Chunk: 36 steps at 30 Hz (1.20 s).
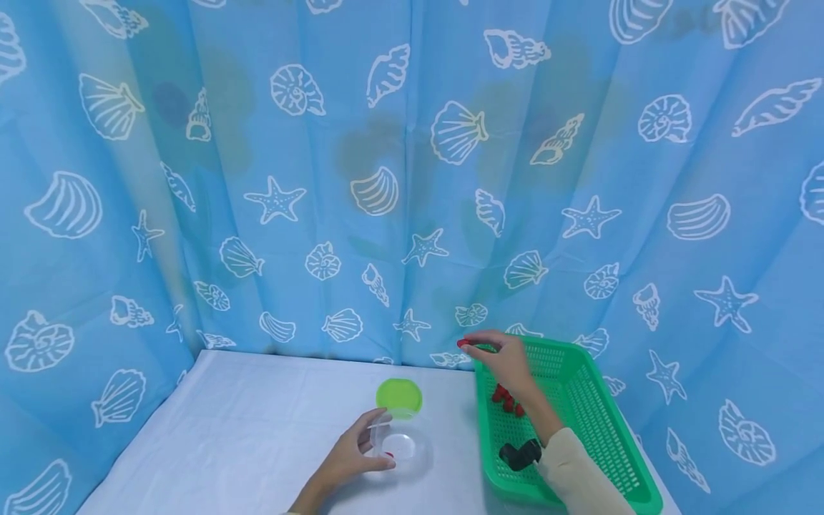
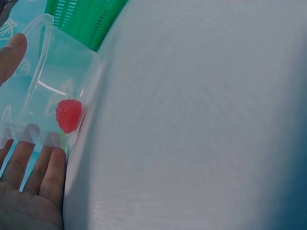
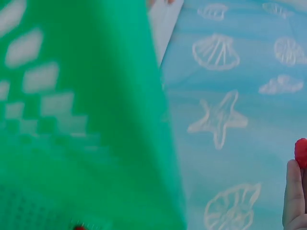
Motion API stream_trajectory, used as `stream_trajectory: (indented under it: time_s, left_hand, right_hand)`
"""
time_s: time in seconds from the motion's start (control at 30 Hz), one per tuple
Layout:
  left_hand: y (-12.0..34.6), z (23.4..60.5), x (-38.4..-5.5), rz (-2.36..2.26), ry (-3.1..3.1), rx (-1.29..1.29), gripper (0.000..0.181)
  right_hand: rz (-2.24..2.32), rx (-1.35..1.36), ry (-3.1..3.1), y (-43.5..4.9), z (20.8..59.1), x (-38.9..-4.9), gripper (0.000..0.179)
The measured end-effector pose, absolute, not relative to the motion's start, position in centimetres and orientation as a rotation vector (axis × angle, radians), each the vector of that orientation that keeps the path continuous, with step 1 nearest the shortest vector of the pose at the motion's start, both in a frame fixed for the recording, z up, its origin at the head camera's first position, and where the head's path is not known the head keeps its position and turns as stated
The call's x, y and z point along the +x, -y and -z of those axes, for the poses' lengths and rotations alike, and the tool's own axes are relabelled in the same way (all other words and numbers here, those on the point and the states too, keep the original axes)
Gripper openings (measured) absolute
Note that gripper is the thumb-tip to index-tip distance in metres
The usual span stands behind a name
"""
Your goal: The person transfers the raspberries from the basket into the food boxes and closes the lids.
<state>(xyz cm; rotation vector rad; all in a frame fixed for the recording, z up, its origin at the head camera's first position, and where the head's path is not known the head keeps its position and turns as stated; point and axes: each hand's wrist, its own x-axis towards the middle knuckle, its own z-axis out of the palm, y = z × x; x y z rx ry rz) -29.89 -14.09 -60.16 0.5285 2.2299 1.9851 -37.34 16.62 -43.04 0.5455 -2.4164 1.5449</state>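
Observation:
My left hand (image 1: 352,452) holds a clear plastic container (image 1: 417,449) on the table, thumb on the near side and fingers round the far side. Inside it, in the left wrist view, lies one red raspberry (image 2: 69,116). Over the back left edge of the green basket, my right hand (image 1: 508,363) pinches another raspberry (image 1: 463,343) between thumb and fingertips. That raspberry (image 3: 301,152) also shows at the right edge of the right wrist view. Several red raspberries (image 1: 508,405) lie in the green basket (image 1: 484,436), below the right forearm.
A round lime-green lid (image 1: 399,398) lies flat behind the container. Inside the basket's near part sits a black, bent object (image 1: 520,455), partly behind the right sleeve. White cloth (image 1: 257,429) covers the table, and a blue shell-patterned curtain (image 1: 335,236) hangs behind it.

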Motion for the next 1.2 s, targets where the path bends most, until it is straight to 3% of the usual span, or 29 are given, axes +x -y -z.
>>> stream_trajectory:
  time_s: [0.13,0.4,0.8,1.2]
  left_hand:
    - [14.1,60.2,-30.0,-1.990,-2.231,0.532,0.088]
    - [13.9,59.9,-29.9,-1.963,-2.249,0.493,0.088]
    - [13.9,59.4,-29.6,-1.927,-2.297,0.453,0.088]
    - [14.0,60.0,-29.9,-1.959,-2.283,0.489,0.087]
  right_hand:
    - [-1.683,0.666,2.351,-14.5,42.6,-36.0,0.021]
    - [-1.686,0.792,2.279,-11.3,45.3,-35.5,0.018]
    - [-1.733,0.659,2.348,-6.9,50.4,-32.3,0.018]
    - [-1.627,0.729,2.359,-5.1,55.0,-31.9,0.016]
